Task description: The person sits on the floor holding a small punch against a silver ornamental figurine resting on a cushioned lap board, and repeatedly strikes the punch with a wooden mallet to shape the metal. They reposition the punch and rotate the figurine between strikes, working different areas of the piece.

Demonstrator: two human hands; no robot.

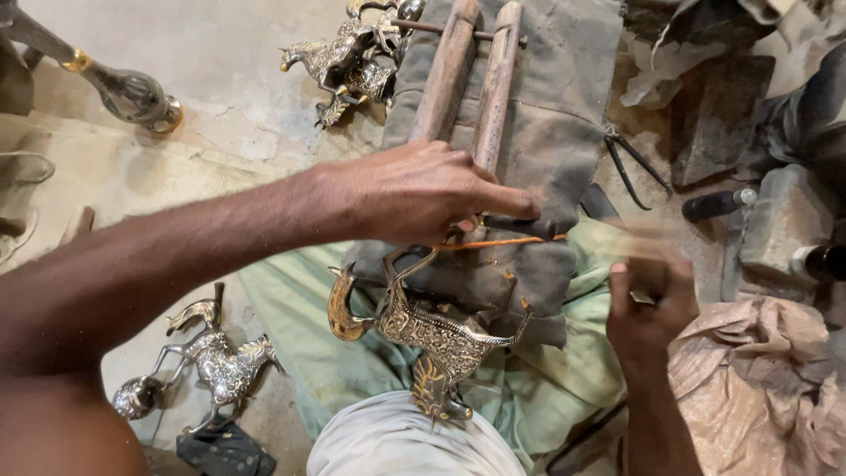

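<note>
My left hand (421,192) reaches across from the left, its fingers closed on a thin dark rod-like tool (520,226) that lies over a grey cloth (564,106). Just below it an ornate brass horse figurine (432,330) lies upside down on my lap, legs up. My right hand (648,295) is blurred with motion at the right, fingers curled around something that I cannot make out. A thin orange rod or cord (511,241) runs between the two hands.
Two wooden bars (471,75) lie on the grey cloth. More brass horses sit at top (344,62) and lower left (225,361). Pliers (630,167), a dark-handled tool (718,204), stone blocks (784,216) and a brown sack (758,379) crowd the right.
</note>
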